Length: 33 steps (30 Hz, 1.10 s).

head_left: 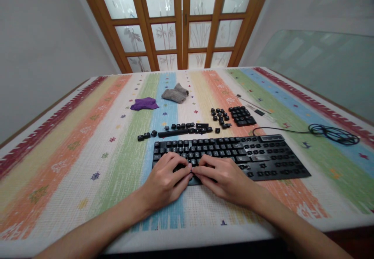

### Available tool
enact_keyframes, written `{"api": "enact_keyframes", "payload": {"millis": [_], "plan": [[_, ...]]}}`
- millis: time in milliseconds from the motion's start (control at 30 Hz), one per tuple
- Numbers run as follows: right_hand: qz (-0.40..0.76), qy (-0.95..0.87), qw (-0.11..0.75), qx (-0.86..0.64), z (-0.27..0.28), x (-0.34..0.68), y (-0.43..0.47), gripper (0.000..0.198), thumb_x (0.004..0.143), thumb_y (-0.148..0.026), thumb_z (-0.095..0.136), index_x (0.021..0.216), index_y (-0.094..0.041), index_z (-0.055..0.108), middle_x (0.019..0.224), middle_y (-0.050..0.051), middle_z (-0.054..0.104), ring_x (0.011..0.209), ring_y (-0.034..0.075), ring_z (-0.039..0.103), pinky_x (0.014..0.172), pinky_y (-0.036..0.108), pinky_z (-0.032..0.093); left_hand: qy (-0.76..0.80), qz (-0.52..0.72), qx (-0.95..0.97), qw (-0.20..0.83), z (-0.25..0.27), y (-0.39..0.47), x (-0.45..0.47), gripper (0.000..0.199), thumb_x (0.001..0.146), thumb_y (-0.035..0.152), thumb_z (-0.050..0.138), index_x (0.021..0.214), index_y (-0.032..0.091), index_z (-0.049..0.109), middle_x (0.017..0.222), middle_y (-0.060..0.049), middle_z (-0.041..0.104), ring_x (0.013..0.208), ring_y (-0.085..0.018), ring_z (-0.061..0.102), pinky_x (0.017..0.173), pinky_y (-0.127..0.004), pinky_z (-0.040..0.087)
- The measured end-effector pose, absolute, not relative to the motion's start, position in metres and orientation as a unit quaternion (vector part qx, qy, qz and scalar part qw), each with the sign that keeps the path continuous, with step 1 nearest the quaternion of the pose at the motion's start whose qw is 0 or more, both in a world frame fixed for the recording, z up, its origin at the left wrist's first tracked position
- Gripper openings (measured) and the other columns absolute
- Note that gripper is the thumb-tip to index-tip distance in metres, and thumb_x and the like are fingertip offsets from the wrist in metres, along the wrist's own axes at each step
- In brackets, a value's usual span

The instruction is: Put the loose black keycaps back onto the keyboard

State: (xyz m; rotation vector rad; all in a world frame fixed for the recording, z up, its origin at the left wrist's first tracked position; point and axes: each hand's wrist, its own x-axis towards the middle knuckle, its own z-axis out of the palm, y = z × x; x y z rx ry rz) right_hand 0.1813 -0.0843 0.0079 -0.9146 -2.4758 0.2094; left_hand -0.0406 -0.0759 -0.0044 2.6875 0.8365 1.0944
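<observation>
A black computer keyboard (pixel 224 147) lies across the table in front of me. Its main section still carries many keycaps, while its right end shows bare switches. My left hand (pixel 169 177) rests over the keyboard's lower left part, thumb and fingertips pinched together. Meeting it there, my right hand (pixel 224 175) is also closed, its fingertips touching or nearly touching the left ones. Whatever is between the fingertips is too small and hidden to make out. Just behind the keyboard lie a long spacebar keycap (pixel 173 133) and a row of loose keycaps (pixel 182 125).
A neat block of keycaps (pixel 242 115) and a loose cluster (pixel 219 115) lie behind the keyboard. Its coiled cable (pixel 333 133) is at right, near a thin wire tool (pixel 254 104). Purple cloth (pixel 144 103) and grey cloth (pixel 175 94) lie farther back on the striped tablecloth (pixel 117 165).
</observation>
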Motion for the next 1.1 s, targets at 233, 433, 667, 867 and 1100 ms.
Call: {"api": "enact_keyframes", "payload": {"millis": [233,433,667,867,1100], "plan": [[0.083,-0.905,0.237,-0.343,0.008,0.182,-0.083,0.026,0.103,-0.026,0.046,0.099,-0.019,0.071,0.087,0.004,0.062,0.068,0.013,0.058,0.059,0.025,0.042,0.289,0.355,0.888,0.036,-0.009,-0.077,-0.041,0.013,0.095,0.015,0.061,0.105,0.015,0.070,0.095,-0.009,0.066,0.088,-0.021,0.054,0.076,-0.037,0.052],[0.067,-0.905,0.236,-0.347,0.008,0.179,-0.086,0.022,0.099,-0.021,0.049,0.097,-0.017,0.071,0.084,0.004,0.062,0.067,0.013,0.056,0.058,0.026,0.038,0.294,0.329,0.897,0.017,-0.005,-0.081,-0.040,0.015,0.094,0.015,0.059,0.104,0.012,0.069,0.105,-0.012,0.065,0.096,-0.025,0.055,0.082,-0.042,0.053],[0.063,-0.901,0.199,-0.381,0.004,0.175,-0.087,0.017,0.095,-0.020,0.054,0.091,-0.017,0.071,0.081,0.003,0.060,0.063,0.012,0.053,0.055,0.026,0.031,0.279,0.290,0.915,-0.027,-0.006,-0.084,-0.037,0.018,0.094,0.020,0.057,0.105,0.010,0.068,0.112,-0.015,0.066,0.105,-0.030,0.057,0.088,-0.048,0.054],[0.118,-0.882,0.241,-0.387,0.008,0.177,-0.080,0.018,0.093,-0.017,0.056,0.094,-0.018,0.074,0.078,0.002,0.061,0.066,0.012,0.056,0.060,0.025,0.035,0.258,0.322,0.911,-0.015,-0.010,-0.079,-0.043,0.019,0.094,0.019,0.059,0.107,0.010,0.068,0.113,-0.016,0.067,0.110,-0.029,0.062,0.092,-0.047,0.056],[0.138,-0.853,0.308,-0.398,0.031,0.165,-0.030,0.014,0.088,-0.016,0.060,0.084,-0.016,0.073,0.075,0.001,0.061,0.064,0.012,0.054,0.064,0.025,0.040,0.243,0.338,0.909,0.014,-0.009,-0.082,-0.051,0.025,0.094,0.018,0.058,0.116,0.012,0.067,0.115,-0.015,0.071,0.114,-0.029,0.065,0.096,-0.052,0.056]]}}
